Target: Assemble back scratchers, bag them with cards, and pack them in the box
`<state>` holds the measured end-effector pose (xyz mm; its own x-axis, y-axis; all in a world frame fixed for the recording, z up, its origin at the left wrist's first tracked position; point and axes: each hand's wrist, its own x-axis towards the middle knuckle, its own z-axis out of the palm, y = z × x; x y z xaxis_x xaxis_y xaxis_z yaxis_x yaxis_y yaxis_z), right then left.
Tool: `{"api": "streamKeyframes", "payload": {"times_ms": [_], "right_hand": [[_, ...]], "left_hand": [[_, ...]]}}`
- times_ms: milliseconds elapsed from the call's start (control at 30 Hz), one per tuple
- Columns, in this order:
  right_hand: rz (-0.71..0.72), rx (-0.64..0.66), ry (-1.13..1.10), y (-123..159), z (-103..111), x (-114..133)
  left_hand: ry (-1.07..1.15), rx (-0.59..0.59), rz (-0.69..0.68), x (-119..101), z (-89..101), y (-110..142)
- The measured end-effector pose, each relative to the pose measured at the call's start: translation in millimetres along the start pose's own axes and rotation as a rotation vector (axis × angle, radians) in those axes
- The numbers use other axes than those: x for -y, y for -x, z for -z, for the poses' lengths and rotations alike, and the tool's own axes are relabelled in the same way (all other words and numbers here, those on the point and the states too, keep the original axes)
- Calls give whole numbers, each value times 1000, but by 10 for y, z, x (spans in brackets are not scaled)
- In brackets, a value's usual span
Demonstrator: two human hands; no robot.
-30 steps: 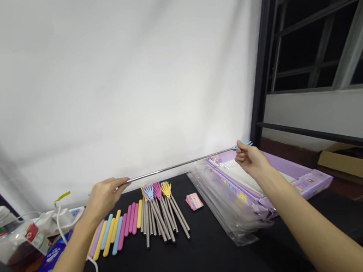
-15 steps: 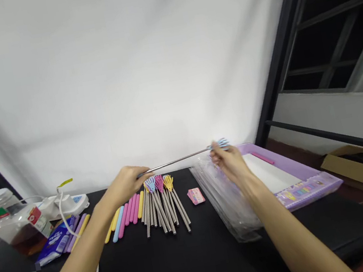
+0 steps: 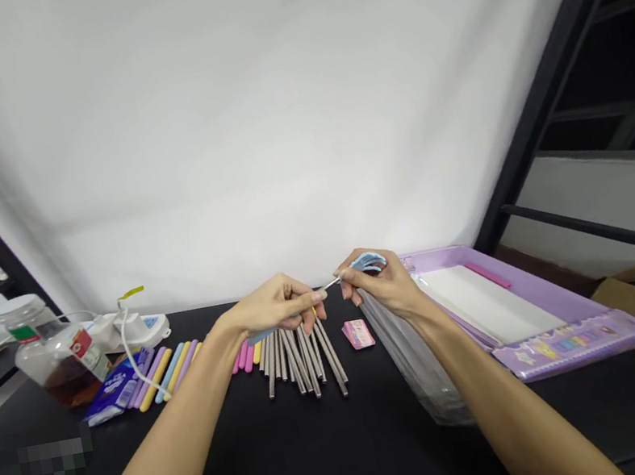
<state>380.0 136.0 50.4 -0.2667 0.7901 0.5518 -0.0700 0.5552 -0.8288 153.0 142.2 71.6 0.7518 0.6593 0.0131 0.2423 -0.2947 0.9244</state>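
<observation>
A back scratcher with a light-blue claw head (image 3: 369, 262) and a thin metal rod is held between my two hands above the table. My left hand (image 3: 274, 304) is closed round its lower part, where a bit of blue handle shows below the palm. Near the head, my right hand (image 3: 388, 286) pinches the rod; only a short length of metal shows between the hands. Below my left hand lies a bunch of metal scratcher rods (image 3: 300, 363), their heads mostly hidden by the hand. Pink handles (image 3: 244, 357) lie left of them, partly covered by my left arm.
Small pink cards (image 3: 359, 334) lie right of the rods. Clear plastic sleeves (image 3: 417, 367) and a purple tray box (image 3: 575, 343) are on the right. Leftward are coloured handles (image 3: 161, 375), a blue packet (image 3: 117, 391), a jar (image 3: 55, 349) and a power strip (image 3: 153, 329) with a white cable.
My hands have come closer together, and the rod between them has become much shorter. The right hand has moved left, the left hand slightly right. The view has shifted a little.
</observation>
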Motion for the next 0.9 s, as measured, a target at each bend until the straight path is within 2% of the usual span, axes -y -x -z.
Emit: {"api": "streamKeyframes", "payload": {"times_ms": [100,233,300,467,567,633,667,733,833,900], "right_hand": [[-5,-74,-24,13,-35,-13],[-75,-186,-55,37,-136,-62],[-102,-218,-43,48,-158,-96],[-113,-228,-1,66,-29,-113],[-158,-238,-129,86,110,-51],[-158,-329,-146,109,209,-22],[-159,-393,-83,123,261,-23],[-196,-472,212,161,371,-62],[-317,-435,795,231,542,-185],[-407,-419,1000,276,640,-274]], "left_hand": [[-190,-136,-57,12,-65,-67],[-613,-459,-258,56,-194,-214],[-749,-515,-322,78,-238,-288],[-761,-410,-345,45,-195,-344],[-701,-395,-258,26,-113,-297],[-687,-373,-182,30,-68,-261],[-692,-353,-149,34,-54,-246],[-714,-296,-93,42,-43,-227],[-734,-218,-40,63,-68,-224],[-748,-183,-17,92,-94,-237]]}}
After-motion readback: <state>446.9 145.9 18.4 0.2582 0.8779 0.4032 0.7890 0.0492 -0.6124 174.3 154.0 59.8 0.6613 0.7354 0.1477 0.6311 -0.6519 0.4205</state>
